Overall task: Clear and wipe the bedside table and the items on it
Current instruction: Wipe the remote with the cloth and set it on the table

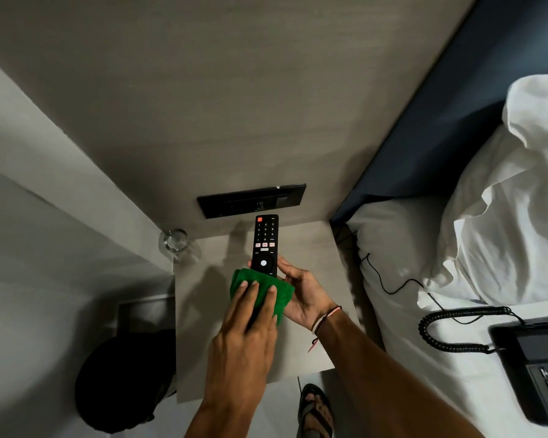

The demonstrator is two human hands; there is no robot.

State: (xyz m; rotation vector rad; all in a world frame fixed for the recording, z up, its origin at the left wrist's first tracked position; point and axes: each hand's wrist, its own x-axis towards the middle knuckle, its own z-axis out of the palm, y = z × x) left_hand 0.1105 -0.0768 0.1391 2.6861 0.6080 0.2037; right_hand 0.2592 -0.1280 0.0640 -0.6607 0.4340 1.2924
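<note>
A black TV remote is held above the beige bedside table, buttons facing up. My right hand grips its lower end from the right side. My left hand presses a folded green cloth over the remote's lower part, fingers flat on the cloth. The remote's bottom end is hidden under the cloth. A clear drinking glass stands on the table's far left corner.
A black switch panel sits on the wall behind the table. A black telephone with coiled cord lies on the white bed at right, beside pillows. A dark round bin stands left of the table. My sandalled foot is below.
</note>
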